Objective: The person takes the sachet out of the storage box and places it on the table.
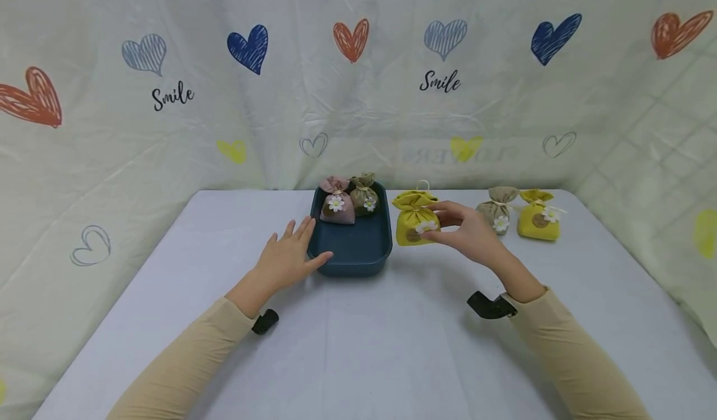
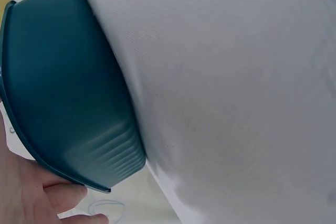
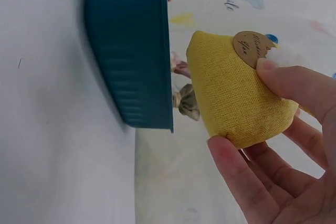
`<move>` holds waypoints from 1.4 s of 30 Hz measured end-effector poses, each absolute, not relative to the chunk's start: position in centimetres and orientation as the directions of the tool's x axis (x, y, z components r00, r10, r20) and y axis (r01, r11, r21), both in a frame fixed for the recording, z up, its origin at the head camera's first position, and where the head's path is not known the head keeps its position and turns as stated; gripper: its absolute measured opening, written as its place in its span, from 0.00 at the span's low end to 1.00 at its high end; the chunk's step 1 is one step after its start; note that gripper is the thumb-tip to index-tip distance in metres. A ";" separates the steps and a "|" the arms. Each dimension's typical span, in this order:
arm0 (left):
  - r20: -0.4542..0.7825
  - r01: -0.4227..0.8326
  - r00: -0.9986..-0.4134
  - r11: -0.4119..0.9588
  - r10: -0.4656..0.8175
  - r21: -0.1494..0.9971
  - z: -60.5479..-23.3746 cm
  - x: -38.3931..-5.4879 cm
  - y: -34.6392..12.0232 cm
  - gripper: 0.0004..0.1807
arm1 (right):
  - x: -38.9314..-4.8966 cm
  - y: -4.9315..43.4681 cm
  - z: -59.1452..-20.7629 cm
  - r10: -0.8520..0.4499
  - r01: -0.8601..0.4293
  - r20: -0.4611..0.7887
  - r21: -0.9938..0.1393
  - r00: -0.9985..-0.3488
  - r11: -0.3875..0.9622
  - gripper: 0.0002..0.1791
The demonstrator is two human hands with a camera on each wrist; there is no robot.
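The right hand pinches a yellow pouch between thumb and fingers, holding it upright just to the right of the blue tray; the left hand, its fingers spread and gripping nothing, touches the tray's left side; inside the tray, at the far end, a pink pouch stands on the left beside a brown pouch; farther right on the white table, a grey pouch stands just left of another yellow pouch.
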State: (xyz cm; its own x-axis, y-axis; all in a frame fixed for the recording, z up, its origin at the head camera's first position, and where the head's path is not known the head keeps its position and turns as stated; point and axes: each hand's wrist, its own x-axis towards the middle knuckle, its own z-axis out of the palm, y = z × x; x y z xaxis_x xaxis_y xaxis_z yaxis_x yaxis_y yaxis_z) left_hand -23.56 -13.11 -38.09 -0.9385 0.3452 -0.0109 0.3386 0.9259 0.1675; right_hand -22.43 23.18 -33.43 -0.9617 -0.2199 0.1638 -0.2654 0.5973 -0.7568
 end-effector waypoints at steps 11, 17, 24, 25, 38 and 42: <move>-0.011 0.335 -0.940 0.927 0.342 0.167 -38.4 -23.8 -13.0 0.52 | -22.2 26.0 -33.1 -0.196 -0.251 0.161 -0.720 -0.967 0.647 0.34; -0.015 0.331 -0.941 0.929 0.338 0.165 -38.4 -23.9 -13.1 0.52 | -22.1 27.1 -33.0 -0.196 -0.239 0.147 -0.742 -0.970 0.626 0.34; -0.021 0.335 -0.939 0.928 0.343 0.166 -38.4 -24.0 -13.1 0.52 | -21.8 28.1 -33.0 -0.178 -0.207 0.122 -0.758 -0.976 0.619 0.35; -0.020 0.336 -0.939 0.927 0.343 0.166 -38.4 -24.0 -13.1 0.52 | -21.7 28.3 -33.1 -0.176 -0.202 0.116 -0.757 -0.978 0.622 0.36; -0.023 0.338 -0.938 0.929 0.345 0.154 -38.3 -23.9 -13.2 0.53 | -21.4 30.3 -33.4 -0.200 -0.234 0.139 -0.767 -0.970 0.598 0.34; -0.023 0.335 -0.939 0.930 0.343 0.153 -38.3 -23.8 -13.2 0.53 | -21.3 30.8 -33.4 -0.185 -0.219 0.132 -0.761 -0.974 0.611 0.35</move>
